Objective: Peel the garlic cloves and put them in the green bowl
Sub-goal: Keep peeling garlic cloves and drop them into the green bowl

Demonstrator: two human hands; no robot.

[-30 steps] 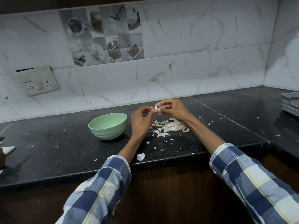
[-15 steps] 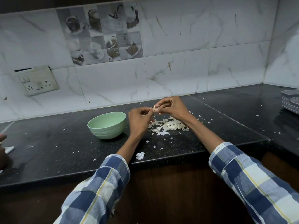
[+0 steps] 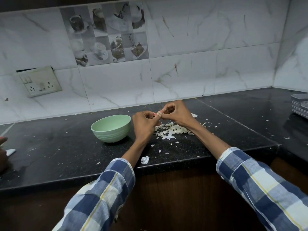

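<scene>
A small pale garlic clove (image 3: 158,113) is held in the air between my two hands, above the black counter. My left hand (image 3: 144,125) pinches it from the left and my right hand (image 3: 175,113) pinches it from the right, fingers curled. The green bowl (image 3: 111,128) stands on the counter just left of my left hand; its inside is hidden from here. A heap of white garlic peels (image 3: 172,129) lies on the counter under and behind my hands.
Loose peel bits are scattered over the black counter (image 3: 50,157), one larger piece (image 3: 145,160) near the front edge. A grey perforated basket (image 3: 300,105) sits at the far right. Another person's hand (image 3: 3,152) shows at the left edge. A socket plate (image 3: 40,81) is on the tiled wall.
Both hands stay together on the clove, with small finger movements. The view has shifted slightly; the bowl and peels have not moved.
</scene>
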